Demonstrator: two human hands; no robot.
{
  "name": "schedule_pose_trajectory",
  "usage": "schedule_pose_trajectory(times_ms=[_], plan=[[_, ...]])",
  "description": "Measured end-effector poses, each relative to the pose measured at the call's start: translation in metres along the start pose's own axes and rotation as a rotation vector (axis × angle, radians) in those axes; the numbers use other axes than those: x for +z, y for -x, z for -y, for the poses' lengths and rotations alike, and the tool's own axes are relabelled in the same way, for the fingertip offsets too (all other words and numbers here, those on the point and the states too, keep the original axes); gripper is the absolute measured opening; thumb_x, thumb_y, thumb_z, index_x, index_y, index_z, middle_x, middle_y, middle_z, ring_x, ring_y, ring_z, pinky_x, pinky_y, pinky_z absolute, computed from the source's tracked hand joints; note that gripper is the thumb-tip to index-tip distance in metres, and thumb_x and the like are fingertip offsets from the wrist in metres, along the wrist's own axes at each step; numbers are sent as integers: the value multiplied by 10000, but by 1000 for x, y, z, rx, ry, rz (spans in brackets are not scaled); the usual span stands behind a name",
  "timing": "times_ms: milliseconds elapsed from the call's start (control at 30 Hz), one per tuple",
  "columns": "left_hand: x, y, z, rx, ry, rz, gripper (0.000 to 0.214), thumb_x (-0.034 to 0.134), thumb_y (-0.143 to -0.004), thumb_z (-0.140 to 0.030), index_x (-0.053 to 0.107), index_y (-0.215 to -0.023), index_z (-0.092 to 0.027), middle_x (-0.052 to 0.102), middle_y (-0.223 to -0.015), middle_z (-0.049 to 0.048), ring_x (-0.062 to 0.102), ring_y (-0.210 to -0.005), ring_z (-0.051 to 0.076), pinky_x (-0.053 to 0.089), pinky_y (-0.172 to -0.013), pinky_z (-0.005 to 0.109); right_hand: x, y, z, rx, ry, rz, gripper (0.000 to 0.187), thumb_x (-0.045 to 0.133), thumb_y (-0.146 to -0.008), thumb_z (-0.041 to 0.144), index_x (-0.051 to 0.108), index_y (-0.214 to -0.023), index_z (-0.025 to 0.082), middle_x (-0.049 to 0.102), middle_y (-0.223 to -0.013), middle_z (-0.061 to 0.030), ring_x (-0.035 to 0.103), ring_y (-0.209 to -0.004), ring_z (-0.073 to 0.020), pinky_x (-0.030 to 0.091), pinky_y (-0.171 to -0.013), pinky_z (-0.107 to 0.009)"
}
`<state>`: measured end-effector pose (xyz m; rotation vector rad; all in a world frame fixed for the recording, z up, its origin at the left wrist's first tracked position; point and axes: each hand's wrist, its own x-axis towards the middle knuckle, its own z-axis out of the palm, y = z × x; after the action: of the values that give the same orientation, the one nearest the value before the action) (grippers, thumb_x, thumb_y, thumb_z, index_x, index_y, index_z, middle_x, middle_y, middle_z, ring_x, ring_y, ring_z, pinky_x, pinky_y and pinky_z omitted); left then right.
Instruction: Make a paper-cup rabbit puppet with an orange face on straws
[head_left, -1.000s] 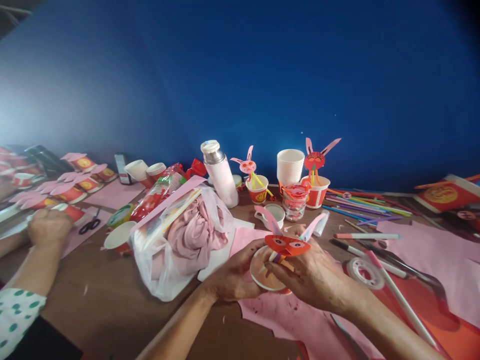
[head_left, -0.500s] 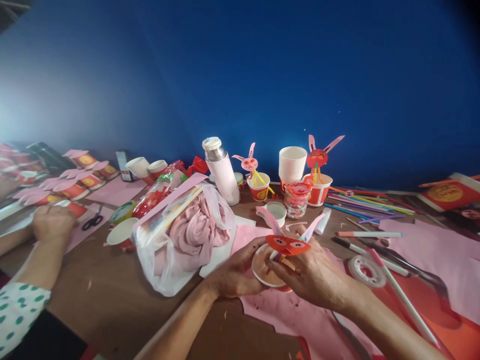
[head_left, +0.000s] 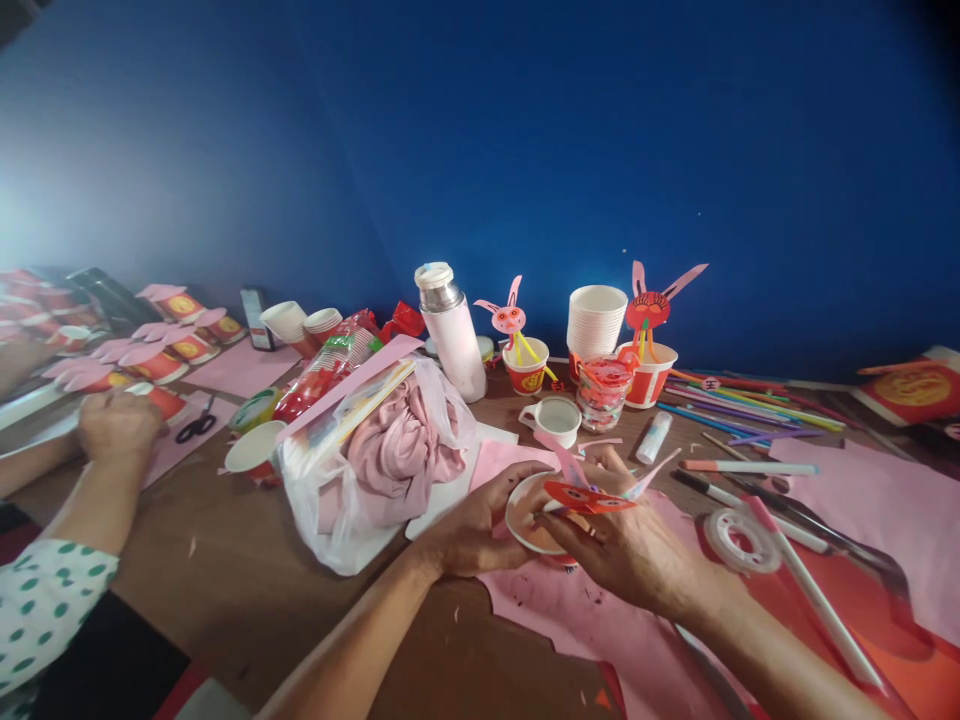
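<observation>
My left hand (head_left: 480, 525) is wrapped round the side of a paper cup (head_left: 525, 510), whose open mouth faces up toward me. Over the cup's right rim, my right hand (head_left: 626, 540) is closed on a red paper rabbit head (head_left: 589, 497) with drawn eyes and long pale ears. Its fingertips reach to the cup's mouth, and a short stick-like piece shows below the head; its lower end is hard to make out. Beneath both hands lies a cut sheet of pink paper (head_left: 562, 615).
Ahead stand a thermos flask (head_left: 456, 345), a mug (head_left: 557, 420), stacked paper cups (head_left: 596, 322) and two finished-looking rabbit cups. Tape (head_left: 742, 542), markers and pipe cleaners (head_left: 750, 405) lie right. A plastic bag (head_left: 330, 530) is left; beyond it are a co-worker's hands (head_left: 120, 425) and scissors (head_left: 196, 422).
The rabbit head has tipped forward and moved slightly right of the cup's mouth with my right hand. My left hand keeps its hold on the cup. The whole view has shifted a little.
</observation>
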<state>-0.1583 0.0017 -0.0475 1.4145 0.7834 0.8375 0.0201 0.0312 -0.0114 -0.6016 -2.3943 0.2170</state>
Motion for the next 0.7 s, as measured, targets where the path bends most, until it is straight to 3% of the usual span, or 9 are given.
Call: schedule_pose_trajectory(times_ms=[200,467,700], plan=[[1,0,-2,-21,-16,-6,604,657,-698,-132,381,-1226,-235,514,-1212,75,499,-1085,211,401,-891,342,4,2,-1,-14,16,-10,298,354,-872,160,591,-694,185,590,-670,-20,461,-606,-148,334,-610,-306],[0,-2,0,-23,-26,-38,657,693,-661,-130,371,-1228,-211,522,-1193,96,500,-1088,230,391,-910,381,7,6,-4,-29,69,-96,279,383,-858,158,591,-673,186,585,-596,0,469,-561,-136,346,-655,-312],[5,-1,-14,35,-32,-15,622,673,-686,-135,407,-1246,-179,533,-1218,118,496,-1112,253,404,-905,381,3,5,-5,79,55,2,254,450,-843,266,611,-659,197,622,-597,-20,534,-598,-173,403,-631,-328]])
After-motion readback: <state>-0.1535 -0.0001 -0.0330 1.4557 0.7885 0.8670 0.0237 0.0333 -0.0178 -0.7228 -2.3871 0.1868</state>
